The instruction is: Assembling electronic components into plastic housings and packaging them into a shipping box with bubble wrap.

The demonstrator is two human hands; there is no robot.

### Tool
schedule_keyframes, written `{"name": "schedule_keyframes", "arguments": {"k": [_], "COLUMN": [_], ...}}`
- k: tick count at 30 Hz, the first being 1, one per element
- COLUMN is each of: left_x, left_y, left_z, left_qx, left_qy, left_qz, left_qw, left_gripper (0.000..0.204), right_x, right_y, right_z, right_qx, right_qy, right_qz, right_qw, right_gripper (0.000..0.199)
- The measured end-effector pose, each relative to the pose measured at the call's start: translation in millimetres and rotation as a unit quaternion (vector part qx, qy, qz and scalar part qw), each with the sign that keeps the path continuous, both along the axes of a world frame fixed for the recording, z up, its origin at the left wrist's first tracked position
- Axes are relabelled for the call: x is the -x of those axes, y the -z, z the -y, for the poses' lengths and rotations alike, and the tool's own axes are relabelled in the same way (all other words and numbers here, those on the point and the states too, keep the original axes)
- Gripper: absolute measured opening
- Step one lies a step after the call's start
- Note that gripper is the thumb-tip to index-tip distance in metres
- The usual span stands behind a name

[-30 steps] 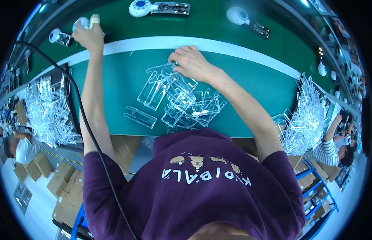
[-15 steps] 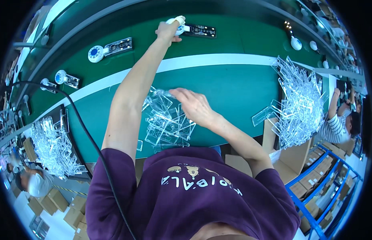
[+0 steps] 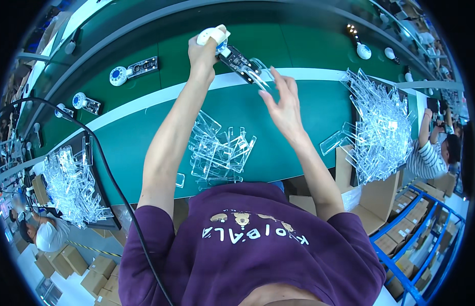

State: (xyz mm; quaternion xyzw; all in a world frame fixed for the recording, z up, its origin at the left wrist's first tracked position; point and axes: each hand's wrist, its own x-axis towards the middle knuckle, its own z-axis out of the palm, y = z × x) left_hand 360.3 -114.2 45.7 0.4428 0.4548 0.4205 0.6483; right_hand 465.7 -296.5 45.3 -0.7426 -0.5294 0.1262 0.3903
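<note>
My left hand [image 3: 200,57] grips the white round head of a device with a blue centre; its dark circuit board [image 3: 236,61] points down to the right. My right hand [image 3: 286,104] pinches a clear plastic cover [image 3: 264,75] between thumb and fingers. The cover overlaps the free end of the board; whether the two touch cannot be made out. Below the hands, on the green table [image 3: 309,122], lies a loose heap of clear covers [image 3: 217,153].
Similar devices lie on the darker green belt, one device [image 3: 127,75] at left and another [image 3: 363,50] at right. Big piles of clear covers stand at the right [image 3: 380,127] and left [image 3: 74,188]. A black cable [image 3: 112,178] hangs at my left. Co-workers sit on both sides.
My left hand has lifted the device and turned its board down to the right. My right hand has moved from the heap up to the board, bringing a clear cover.
</note>
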Motion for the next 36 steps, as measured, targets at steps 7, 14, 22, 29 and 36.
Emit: {"name": "schedule_keyframes", "arguments": {"k": [7,14,22,29,36], "left_x": [10.9,21.2,20.1,36.3,38.7], "left_y": [-15.5,-22.9,-42.7,-27.5,-15.3], "left_z": [26.3,31.0,42.0,60.3,62.2], "left_qx": [0.071,0.021,-0.07,-0.047,0.053], "left_qy": [-0.035,-0.024,-0.044,0.028,0.098], "left_qz": [0.032,-0.004,-0.022,0.278,0.233], "left_qw": [0.996,0.999,0.996,0.959,0.966], "left_gripper": [0.058,0.065,0.066,0.058,0.039], "right_x": [36.8,34.2,27.2,21.2,37.2], "right_y": [4.7,5.5,5.0,-8.9,-22.3], "right_z": [-29.0,-31.5,-33.0,-35.6,-26.0], "right_qx": [-0.044,-0.03,-0.063,-0.136,-0.088], "right_qy": [0.008,0.001,-0.041,-0.049,-0.049], "right_qz": [0.123,0.16,0.012,-0.002,0.096], "right_qw": [0.991,0.987,0.997,0.989,0.99], "right_gripper": [0.052,0.052,0.054,0.057,0.061]}}
